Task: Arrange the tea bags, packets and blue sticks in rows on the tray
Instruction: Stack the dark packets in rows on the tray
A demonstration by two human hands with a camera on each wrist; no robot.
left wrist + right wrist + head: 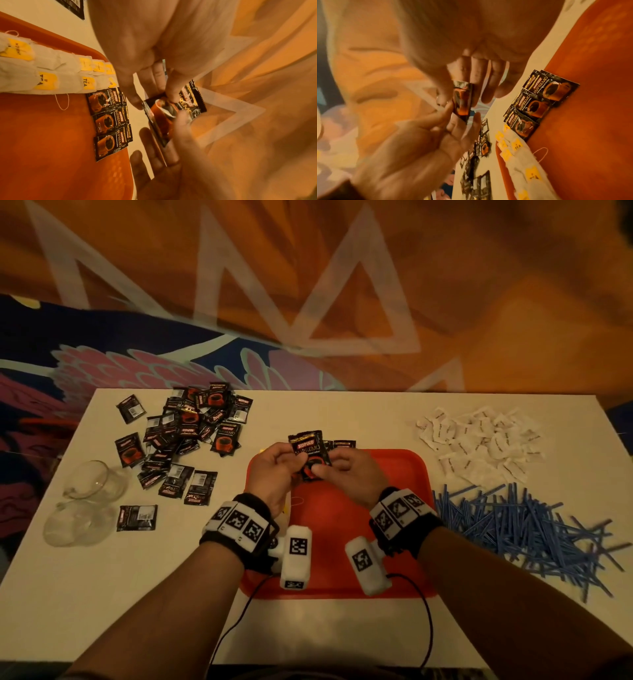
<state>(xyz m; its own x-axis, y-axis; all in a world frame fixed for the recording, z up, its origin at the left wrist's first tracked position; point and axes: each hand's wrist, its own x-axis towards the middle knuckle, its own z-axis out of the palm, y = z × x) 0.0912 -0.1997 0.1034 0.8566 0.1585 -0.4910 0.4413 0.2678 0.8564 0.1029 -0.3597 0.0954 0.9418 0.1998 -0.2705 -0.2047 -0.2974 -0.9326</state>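
Note:
Both hands hold one black coffee packet (309, 455) upright above the far edge of the red tray (394, 474). My left hand (295, 465) pinches its left side and my right hand (324, 471) pinches its lower right. The left wrist view shows the packet (173, 112) between thumb and fingers. In the right wrist view the packet (462, 100) appears edge-on. Three coffee packets (109, 121) lie in a row along the tray's far edge. A row of tea bags (51, 75) with yellow tags lies beside them.
A loose pile of black packets (191, 440) covers the table's left side, with two clear glass cups (90, 486) nearer the left edge. White sachets (479, 443) lie at the far right, and a heap of blue sticks (520, 529) is right of the tray.

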